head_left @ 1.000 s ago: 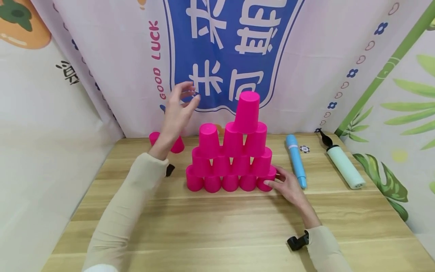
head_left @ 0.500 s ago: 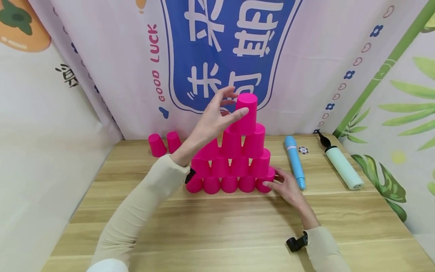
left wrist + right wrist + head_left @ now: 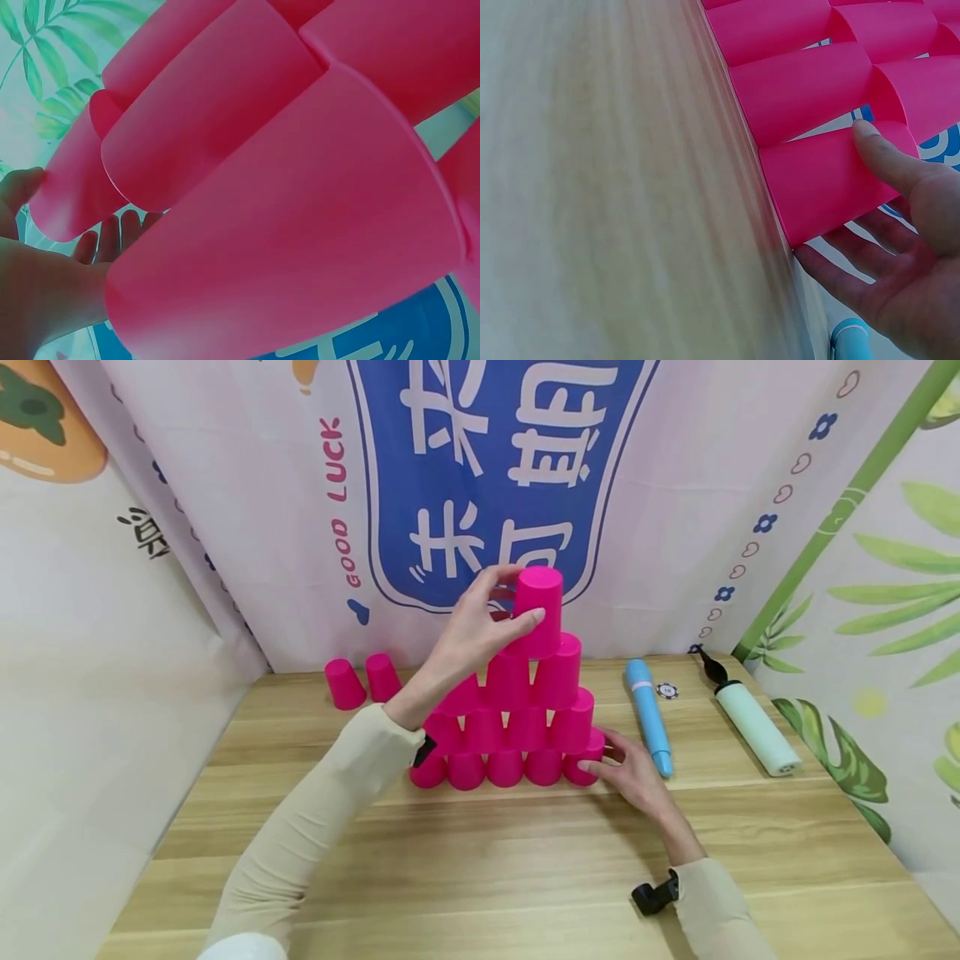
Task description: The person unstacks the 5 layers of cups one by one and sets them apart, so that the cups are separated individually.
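Note:
Upside-down pink plastic cups stand stacked as a pyramid in the middle of the table (image 3: 465, 868). My left hand (image 3: 480, 625) grips the top cup (image 3: 546, 597) from its left, thumb on the near face and fingers behind. That cup sits over the middle and right cups of the row below. In the left wrist view, a nearer cup (image 3: 285, 225) hides part of this hand. My right hand (image 3: 637, 779) holds the bottom right cup (image 3: 581, 770) between thumb and fingers. The right wrist view shows the thumb (image 3: 885, 154) on that cup's side.
Two spare pink cups (image 3: 345, 685) stand at the back left. Right of the pyramid lie a blue tube-shaped tool (image 3: 649, 714), a small poker chip (image 3: 667, 691) and a pale green hand pump (image 3: 756, 727). A printed curtain (image 3: 675, 527) hangs behind the table.
My left hand has moved right from beside the pyramid and taken hold of the top cup. My right hand has stayed on the bottom right cup. The head view has shifted slightly.

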Demonstrator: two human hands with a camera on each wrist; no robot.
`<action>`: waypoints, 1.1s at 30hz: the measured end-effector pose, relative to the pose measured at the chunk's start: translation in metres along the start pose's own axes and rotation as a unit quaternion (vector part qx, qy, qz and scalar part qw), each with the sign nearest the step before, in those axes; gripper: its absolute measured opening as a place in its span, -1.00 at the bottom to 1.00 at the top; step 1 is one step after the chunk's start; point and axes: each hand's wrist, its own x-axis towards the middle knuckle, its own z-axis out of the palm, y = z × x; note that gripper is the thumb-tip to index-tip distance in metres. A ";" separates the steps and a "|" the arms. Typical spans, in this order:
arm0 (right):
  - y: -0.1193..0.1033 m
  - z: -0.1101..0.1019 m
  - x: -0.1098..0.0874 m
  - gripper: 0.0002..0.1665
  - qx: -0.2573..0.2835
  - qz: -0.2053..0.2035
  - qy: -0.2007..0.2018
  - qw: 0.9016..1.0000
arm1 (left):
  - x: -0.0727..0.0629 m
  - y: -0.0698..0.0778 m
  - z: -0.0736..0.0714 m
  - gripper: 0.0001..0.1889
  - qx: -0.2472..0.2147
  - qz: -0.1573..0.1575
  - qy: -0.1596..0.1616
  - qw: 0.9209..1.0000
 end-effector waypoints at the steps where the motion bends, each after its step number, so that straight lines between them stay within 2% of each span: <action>1: 0.000 0.000 0.000 -0.29 0.000 0.000 0.001 1.000 | 0.000 0.000 0.000 -0.27 0.003 0.000 -0.001 1.000; 8: -0.001 0.001 0.000 -0.30 -0.004 0.002 -0.001 1.000 | 0.001 -0.001 -0.001 -0.29 0.001 0.008 -0.003 1.000; 12: 0.006 0.003 0.001 -0.29 -0.009 0.002 -0.001 1.000 | 0.001 0.000 -0.002 -0.30 -0.005 0.005 0.005 1.000; 19: 0.036 0.005 0.009 -0.23 -0.009 0.010 0.003 1.000 | 0.000 0.001 -0.013 -0.31 -0.019 0.010 0.039 0.999; 26: 0.037 0.003 0.011 -0.22 -0.012 -0.001 0.007 1.000 | -0.004 -0.003 -0.032 -0.32 -0.042 0.016 0.100 0.994; 33: 0.036 0.003 0.009 -0.23 -0.018 0.012 0.005 1.000 | -0.009 -0.007 -0.045 -0.28 -0.033 0.011 0.124 0.992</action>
